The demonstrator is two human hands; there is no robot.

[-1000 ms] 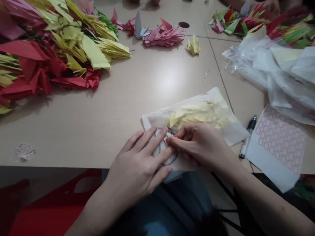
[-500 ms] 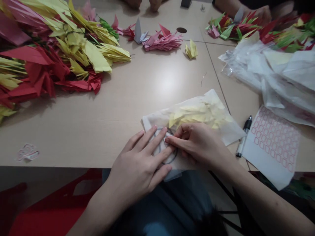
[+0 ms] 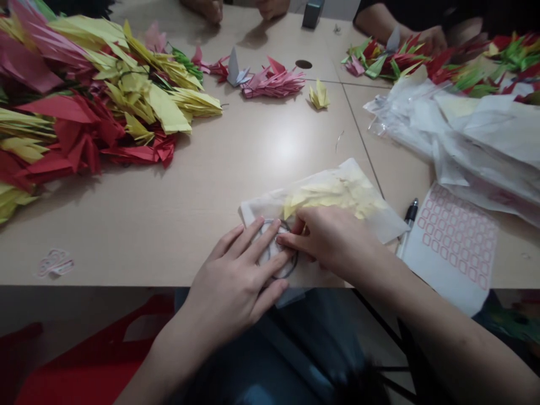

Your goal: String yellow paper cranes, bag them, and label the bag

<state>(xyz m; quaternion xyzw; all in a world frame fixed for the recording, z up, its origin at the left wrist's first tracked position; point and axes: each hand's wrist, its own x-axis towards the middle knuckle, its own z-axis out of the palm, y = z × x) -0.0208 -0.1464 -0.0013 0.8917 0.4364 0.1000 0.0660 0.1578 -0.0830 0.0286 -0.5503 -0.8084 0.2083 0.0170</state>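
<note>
A translucent white bag [image 3: 354, 174] with yellow folded paper inside lies at the table's front edge, with a dark ring outline [image 3: 291, 267] at its near left end. Across that end my left hand [image 3: 240, 275] rests with fingers spread, partly covering the ring. My right hand [image 3: 333, 236] is closed in a pinch, thumb and index fingertips down beside the left fingers within the ring. What the pinch holds, if anything, is too small to name. To the right are a black-capped pen [image 3: 410, 216] and a sheet of red-outlined stickers [image 3: 458, 242].
Red, yellow and pink folded paper [image 3: 84, 121] is heaped at left. Pink pieces [image 3: 274, 81] and a yellow piece [image 3: 319, 95] lie farther back. White plastic bags [image 3: 476, 135] are at right. Other people's hands [image 3: 430, 42] rest at the far side.
The whole view has shifted slightly, showing more of the far side. Both my hands remain at the ring, with little visible movement against the bag.
</note>
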